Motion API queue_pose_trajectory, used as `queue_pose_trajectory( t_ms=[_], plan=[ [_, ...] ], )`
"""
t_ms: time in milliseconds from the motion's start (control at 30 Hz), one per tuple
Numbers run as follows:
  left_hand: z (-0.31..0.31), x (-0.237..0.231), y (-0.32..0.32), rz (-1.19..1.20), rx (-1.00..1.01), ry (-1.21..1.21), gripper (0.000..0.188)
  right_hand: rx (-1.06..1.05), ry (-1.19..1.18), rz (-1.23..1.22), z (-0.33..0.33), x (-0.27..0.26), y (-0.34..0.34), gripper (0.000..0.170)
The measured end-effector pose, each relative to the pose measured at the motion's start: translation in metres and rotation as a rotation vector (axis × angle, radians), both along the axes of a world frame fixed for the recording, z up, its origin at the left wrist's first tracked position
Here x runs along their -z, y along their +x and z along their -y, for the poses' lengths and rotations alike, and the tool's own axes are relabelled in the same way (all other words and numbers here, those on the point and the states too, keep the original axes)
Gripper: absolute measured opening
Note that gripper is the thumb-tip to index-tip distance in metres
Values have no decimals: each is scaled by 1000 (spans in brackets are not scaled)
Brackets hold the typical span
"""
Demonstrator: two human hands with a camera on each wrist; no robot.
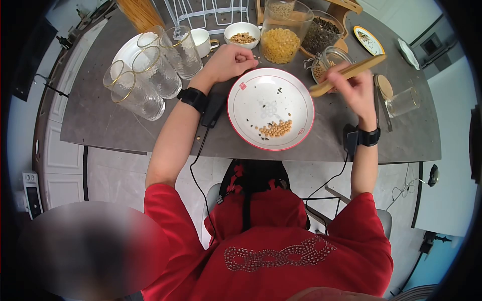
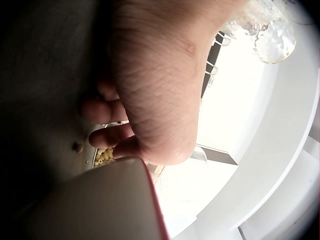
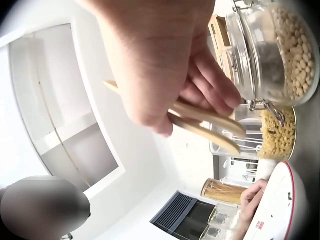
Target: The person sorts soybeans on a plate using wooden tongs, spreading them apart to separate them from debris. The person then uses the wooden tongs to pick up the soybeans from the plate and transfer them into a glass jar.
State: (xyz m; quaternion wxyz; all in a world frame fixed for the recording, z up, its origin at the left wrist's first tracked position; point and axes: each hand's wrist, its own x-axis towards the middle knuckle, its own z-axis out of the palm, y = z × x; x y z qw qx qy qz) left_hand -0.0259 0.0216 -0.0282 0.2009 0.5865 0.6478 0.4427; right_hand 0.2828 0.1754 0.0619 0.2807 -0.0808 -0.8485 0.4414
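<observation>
My right hand (image 1: pixel 354 95) holds wooden tongs (image 1: pixel 369 64) between thumb and fingers, just right of the plate. In the right wrist view the tongs' two tips stand slightly apart, with nothing between them. A white plate with a red rim (image 1: pixel 246 108) carries a cluster of round beige beans (image 1: pixel 278 129) and scattered dark bits. Beside the right hand stands a clip-top glass jar (image 3: pixel 260 55) partly filled with pale beans. My left hand (image 1: pixel 230 62) rests on the table at the plate's upper left, fingers loosely curled and holding nothing.
Several gold-rimmed glasses (image 1: pixel 150 72) stand at left. Behind the plate are a white mug (image 1: pixel 202 42), a bowl of beige bits (image 1: pixel 242 36), a container of yellow pasta (image 1: pixel 281 45) and a jar of dark seeds (image 1: pixel 321 35). A glass (image 1: pixel 403 102) lies at right.
</observation>
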Motion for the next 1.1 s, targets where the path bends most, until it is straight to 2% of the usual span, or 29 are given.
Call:
queue_pose_trajectory(
  t_ms=[33,100,133,267,400,467,500,567,633,667,700,767,833,900,967,1033,1100],
  plan=[
    [-1,0,-1,-4,-1,4,25,-87,52,46,5,0,-4,14],
    [0,0,-2,-39,-8,-4,25,-176,322,39,13,4,-11,11],
    [0,1,-2,-42,-5,21,25,-225,356,46,19,5,-14,12],
    [2,-3,-1,-24,16,-47,20,-271,334,186,33,5,-18,17],
    [1,-3,-2,-53,2,-54,20,-234,399,164,28,10,-20,18],
    [4,-3,0,-37,2,-54,20,-122,546,100,22,11,-19,16],
    [3,-4,0,-30,4,-44,20,-119,546,102,18,11,-18,16],
    [3,-5,4,-42,5,-32,20,184,385,-108,10,7,-15,15],
    [2,-6,0,-58,-13,-9,20,306,233,-301,-4,6,-11,17],
    [1,-4,0,-44,-9,9,22,403,318,-325,-14,7,-8,19],
    [1,-2,2,-27,-2,21,24,397,317,-320,-15,6,-8,19],
    [3,0,2,-14,5,10,24,567,364,-285,-15,3,-7,20],
    [2,-2,5,26,1,37,24,564,318,-261,-12,4,-8,22],
    [2,-5,4,-11,-4,36,24,239,51,-339,-8,7,-11,23],
    [4,-3,2,-36,-15,23,24,155,9,-300,0,10,-12,17],
    [3,-5,1,-55,10,-26,22,-88,161,-77,7,13,-13,12],
    [4,-5,4,-42,9,-24,22,-189,320,87,15,12,-16,9]
  ],
)
